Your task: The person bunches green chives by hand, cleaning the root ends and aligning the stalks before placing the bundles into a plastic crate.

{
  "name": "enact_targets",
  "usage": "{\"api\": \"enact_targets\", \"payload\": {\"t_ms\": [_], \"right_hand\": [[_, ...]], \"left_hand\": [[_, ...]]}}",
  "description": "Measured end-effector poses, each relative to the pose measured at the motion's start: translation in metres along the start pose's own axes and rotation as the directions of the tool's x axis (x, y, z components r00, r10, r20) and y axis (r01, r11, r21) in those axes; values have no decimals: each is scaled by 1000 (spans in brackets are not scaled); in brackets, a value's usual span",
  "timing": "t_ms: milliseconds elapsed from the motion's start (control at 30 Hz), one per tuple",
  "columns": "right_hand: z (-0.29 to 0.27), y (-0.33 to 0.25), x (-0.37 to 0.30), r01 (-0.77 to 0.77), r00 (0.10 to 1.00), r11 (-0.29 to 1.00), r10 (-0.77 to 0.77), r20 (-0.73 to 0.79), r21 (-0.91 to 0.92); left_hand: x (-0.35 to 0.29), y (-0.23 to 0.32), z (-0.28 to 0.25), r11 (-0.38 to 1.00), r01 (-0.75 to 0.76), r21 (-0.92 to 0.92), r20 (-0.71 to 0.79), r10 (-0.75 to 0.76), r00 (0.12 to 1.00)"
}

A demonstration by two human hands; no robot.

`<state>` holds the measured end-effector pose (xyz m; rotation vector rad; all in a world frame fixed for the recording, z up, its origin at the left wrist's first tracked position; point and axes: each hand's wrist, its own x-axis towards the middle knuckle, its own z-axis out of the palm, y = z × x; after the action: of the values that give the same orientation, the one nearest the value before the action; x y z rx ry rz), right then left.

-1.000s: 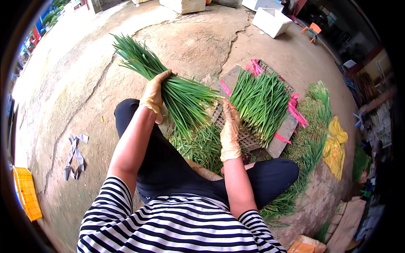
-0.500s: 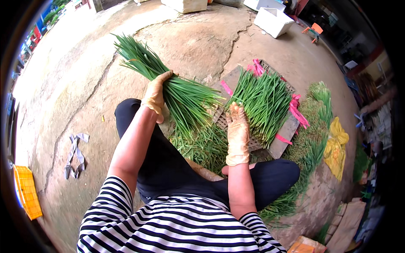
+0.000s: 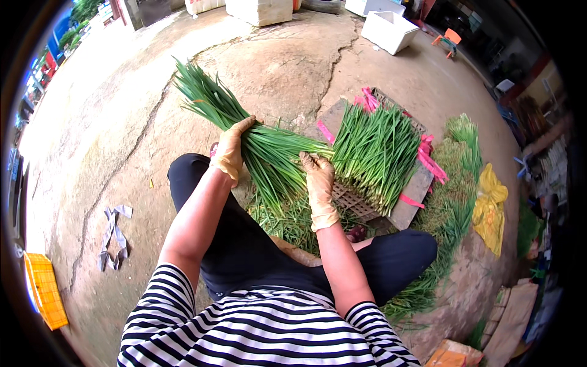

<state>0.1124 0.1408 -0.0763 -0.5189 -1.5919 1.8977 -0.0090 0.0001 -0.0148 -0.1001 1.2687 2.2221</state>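
A thick bunch of long green chives is gripped in my gloved left hand, its leaf tips pointing away to the far left. Its paler stem ends fan out to the right and down. At those ends my gloved right hand has its fingers bent against the stems, pinching some; the fingertips are partly hidden. Just right of that hand, more chives lie piled across a crate with boards and pink ties. Loose green trimmings are heaped between my legs.
A long bank of chives covers the ground on the right, beside a yellow bag. Grey strips lie on the concrete at left, near a yellow basket. White boxes and an orange chair stand farther off.
My right hand has moved left, from the edge of the piled chives to the stem ends of the held bunch, and its fingers have bent. My left hand keeps its hold.
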Motion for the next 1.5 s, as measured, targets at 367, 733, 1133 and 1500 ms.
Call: {"api": "enact_targets", "payload": {"t_ms": [367,733,1133,1500], "right_hand": [[-28,-10,-19,-197,974,875,225,-11,443],[-107,33,-25,-67,943,443,321,89,-894],[17,-15,2,240,962,678,-261,78,-694],[-31,-11,1,-92,982,947,136,128,-306]], "left_hand": [[6,1,-2,993,-56,-100,-57,50,997],[10,33,-25,976,-188,-113,-122,174,977],[-7,-1,9,925,-375,62,-56,379,924],[5,2,-3,942,-334,-41,-55,331,942]]}}
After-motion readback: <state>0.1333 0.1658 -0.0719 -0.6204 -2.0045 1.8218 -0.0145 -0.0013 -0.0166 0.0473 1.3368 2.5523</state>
